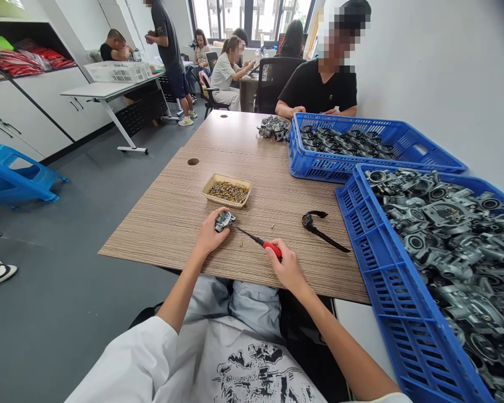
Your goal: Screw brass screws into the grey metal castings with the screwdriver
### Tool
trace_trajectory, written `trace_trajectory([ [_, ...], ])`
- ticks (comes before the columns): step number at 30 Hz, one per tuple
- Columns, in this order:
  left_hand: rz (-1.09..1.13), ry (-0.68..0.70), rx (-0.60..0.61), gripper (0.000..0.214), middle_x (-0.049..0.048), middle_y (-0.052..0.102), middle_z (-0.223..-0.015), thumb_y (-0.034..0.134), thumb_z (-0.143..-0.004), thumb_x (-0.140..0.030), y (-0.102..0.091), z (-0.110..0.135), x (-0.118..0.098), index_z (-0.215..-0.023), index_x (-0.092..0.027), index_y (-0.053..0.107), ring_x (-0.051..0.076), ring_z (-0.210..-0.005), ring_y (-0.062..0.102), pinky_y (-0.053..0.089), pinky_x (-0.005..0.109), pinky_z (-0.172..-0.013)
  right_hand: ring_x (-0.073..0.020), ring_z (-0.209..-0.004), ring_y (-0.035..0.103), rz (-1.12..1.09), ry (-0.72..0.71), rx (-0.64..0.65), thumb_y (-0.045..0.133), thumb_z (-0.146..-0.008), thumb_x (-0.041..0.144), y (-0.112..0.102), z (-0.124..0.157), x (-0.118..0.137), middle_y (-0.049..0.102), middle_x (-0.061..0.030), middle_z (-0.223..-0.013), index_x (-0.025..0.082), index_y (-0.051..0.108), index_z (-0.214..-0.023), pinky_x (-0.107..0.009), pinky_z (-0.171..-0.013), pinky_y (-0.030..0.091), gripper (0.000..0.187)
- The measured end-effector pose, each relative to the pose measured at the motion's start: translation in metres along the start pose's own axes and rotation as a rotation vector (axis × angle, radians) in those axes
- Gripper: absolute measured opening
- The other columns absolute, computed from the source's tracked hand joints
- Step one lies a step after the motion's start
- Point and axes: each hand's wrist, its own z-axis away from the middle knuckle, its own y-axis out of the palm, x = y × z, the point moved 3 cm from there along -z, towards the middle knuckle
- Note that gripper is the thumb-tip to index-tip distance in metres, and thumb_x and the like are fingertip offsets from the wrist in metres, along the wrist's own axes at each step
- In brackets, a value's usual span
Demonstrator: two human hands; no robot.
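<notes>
A small grey cast-metal part (pixel 223 220), which looks like a carburetor body, is gripped by my left hand (pixel 211 234) above the wooden table (pixel 159 224). My right hand (pixel 286 267) is closed around the red handle of a screwdriver (pixel 272 248). The thin dark shaft points left, and its tip meets the metal part's right side. Just beyond my left hand stands a beige tray (pixel 248 202) of small brass-coloured pieces. Two loose brass pieces lie on the table, one (pixel 241 244) under the screwdriver shaft and another (pixel 273 226) farther right.
A black wristwatch (pixel 307 221) lies right of my hands. Two blue crates, one near (pixel 373 280) and one far (pixel 319 162), hold many metal castings. Similar castings (pixel 274 127) are piled at the table's far end, where a person in black (pixel 319 92) sits. A blue stool (pixel 21 168) stands left.
</notes>
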Motion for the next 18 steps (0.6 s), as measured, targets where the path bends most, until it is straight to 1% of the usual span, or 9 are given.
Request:
trace_trajectory([
  [12, 0.008, -0.002, 0.001, 0.055, 0.0065, 0.069, -0.128, 0.060, -0.075, -0.015, 0.0003, 0.0001, 0.0005, -0.130, -0.022, 0.060, 0.025, -0.119, 0.064, 0.048, 0.042, -0.111, -0.0164, -0.063, 0.054, 0.006, -0.005, -0.004, 0.050, -0.105, 0.048, -0.0001, 0.0002, 0.0000, 0.061, 0.0018, -0.073, 0.022, 0.060, -0.099, -0.028, -0.064, 0.039, 0.029],
  [18, -0.001, -0.004, 0.006, 0.055, 0.0064, 0.069, -0.128, 0.060, -0.076, -0.015, 0.0005, -0.0001, 0.0012, -0.131, -0.022, 0.060, 0.025, -0.120, 0.064, 0.048, 0.042, -0.111, -0.0173, -0.065, 0.055, 0.009, -0.009, -0.002, 0.049, -0.105, 0.049, 0.0002, 0.0000, -0.0019, 0.062, 0.0012, -0.075, 0.022, 0.060, -0.100, -0.028, -0.065, 0.040, 0.029],
])
